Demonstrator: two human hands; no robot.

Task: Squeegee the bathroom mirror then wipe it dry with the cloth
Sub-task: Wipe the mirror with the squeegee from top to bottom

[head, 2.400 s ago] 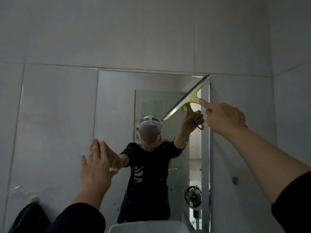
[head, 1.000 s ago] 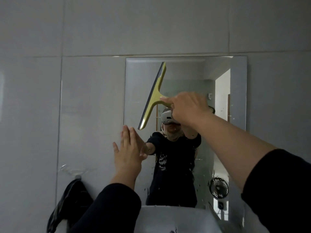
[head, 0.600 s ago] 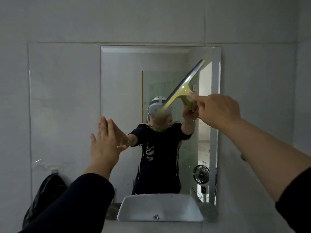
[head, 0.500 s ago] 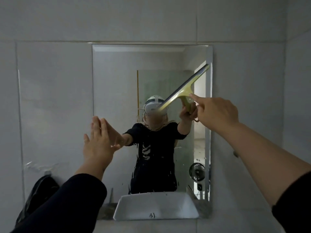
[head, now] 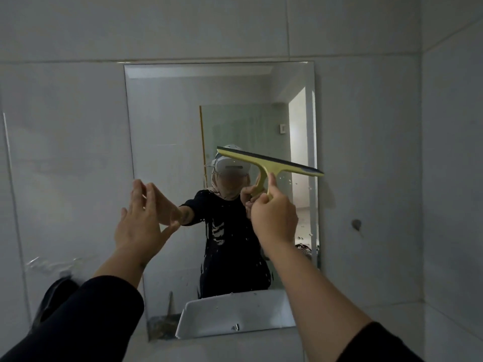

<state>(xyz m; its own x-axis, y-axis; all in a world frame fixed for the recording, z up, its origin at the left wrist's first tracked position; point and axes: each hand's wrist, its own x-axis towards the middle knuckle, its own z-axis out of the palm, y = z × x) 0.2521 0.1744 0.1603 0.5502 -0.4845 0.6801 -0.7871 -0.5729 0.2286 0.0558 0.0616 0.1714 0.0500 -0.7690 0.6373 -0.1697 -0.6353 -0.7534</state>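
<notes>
Black sleeves pushed up on both forearms; left hand (head: 141, 226) and right hand (head: 274, 218) bare, ungloved.

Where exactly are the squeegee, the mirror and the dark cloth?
squeegee (head: 264, 167): head view, on the yellow neck just under the blade.
mirror (head: 167, 121): head view, on bare glass in the upper left.
dark cloth (head: 53, 296): head view, on its hanging folds.

Dim, grey light around me; the brightest patch is the doorway (head: 298, 152) reflected in the mirror (head: 167, 126). My left hand (head: 141, 220) blurs slightly. Tile lines bow at the edges.
</notes>
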